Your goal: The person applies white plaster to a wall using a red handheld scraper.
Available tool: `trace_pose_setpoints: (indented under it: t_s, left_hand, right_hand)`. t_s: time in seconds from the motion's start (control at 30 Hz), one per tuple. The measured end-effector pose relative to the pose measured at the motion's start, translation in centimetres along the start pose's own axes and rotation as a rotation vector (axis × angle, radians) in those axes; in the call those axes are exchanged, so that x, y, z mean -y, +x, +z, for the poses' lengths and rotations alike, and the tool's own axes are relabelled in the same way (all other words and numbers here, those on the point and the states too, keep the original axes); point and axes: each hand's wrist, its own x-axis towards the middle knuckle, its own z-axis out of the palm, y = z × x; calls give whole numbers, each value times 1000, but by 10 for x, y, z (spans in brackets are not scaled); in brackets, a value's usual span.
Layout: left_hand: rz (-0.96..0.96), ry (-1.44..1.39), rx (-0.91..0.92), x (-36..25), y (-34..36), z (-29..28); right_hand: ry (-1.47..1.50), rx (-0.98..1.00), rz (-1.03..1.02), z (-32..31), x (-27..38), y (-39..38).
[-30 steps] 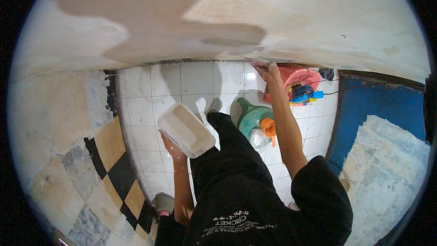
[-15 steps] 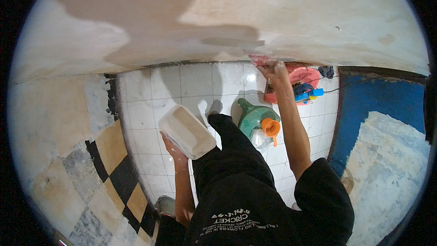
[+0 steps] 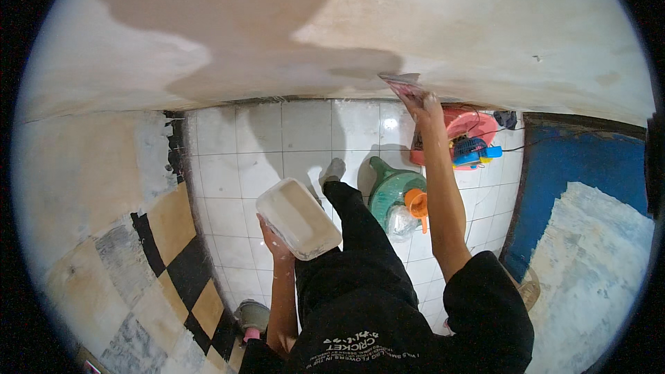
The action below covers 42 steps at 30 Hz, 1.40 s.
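Observation:
In my left hand is a whitish rectangular tub, gripped by its side and tilted, with pale paste inside. My right arm reaches forward to the wall. There my right hand is closed around a reddish putty knife, whose blade edge lies at the wall surface. The wall is blotchy cream and white, with my shadow across it. How the fingers sit on the handle is partly hidden.
On the white tiled floor stand a green stool bearing an orange dipper and a clear plastic bag, and a pink basin with a blue tool. A grey bucket stands behind left; a blue panel is right.
The putty knife now stands more clearly in view at the wall, its blade angled differently. My view has shifted slightly, and the tub sits a little lower and further right in it.

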Motion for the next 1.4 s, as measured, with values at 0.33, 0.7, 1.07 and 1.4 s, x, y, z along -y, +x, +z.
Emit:
trace_pose_setpoints:
  t_s: [0.33,0.7,1.07,1.4]
  left_hand:
    - [5,67,89,-5,10,21]
    - [131,192,28,-14,9,7]
    - [124,175,108,-11,-1,2]
    - [91,104,23,-7,11,10]
  right_hand:
    - [-283,-25,26,-88,-20,94]
    - [-238,-39,30,-4,2,-28]
    - [-91,-12,-20,-19,-3,41]
    - [-289,-114,-8,-55,17,12]
